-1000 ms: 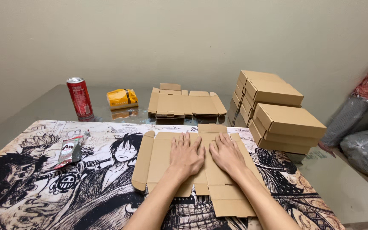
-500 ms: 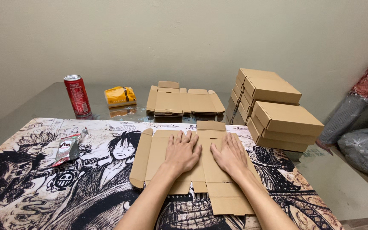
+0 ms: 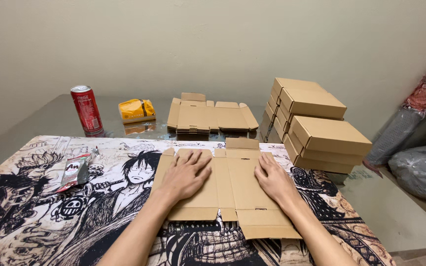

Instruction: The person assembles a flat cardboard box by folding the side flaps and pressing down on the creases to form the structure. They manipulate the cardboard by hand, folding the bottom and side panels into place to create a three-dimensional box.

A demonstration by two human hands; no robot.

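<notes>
- A flat cardboard box sheet [image 3: 232, 189] lies on the picture mat [image 3: 50, 212], near the person.
- The left hand [image 3: 186, 175] lies flat on the left part of the sheet, fingers spread, not holding anything.
- The right hand [image 3: 272, 178] lies flat on the right part (palm down too).
- The sheet's long side runs left to right, right under both hands, so both are just as close.
- Farther away sits a pile of flat sheets [image 3: 212, 116], and folded boxes [image 3: 316, 123] on the right.
</notes>
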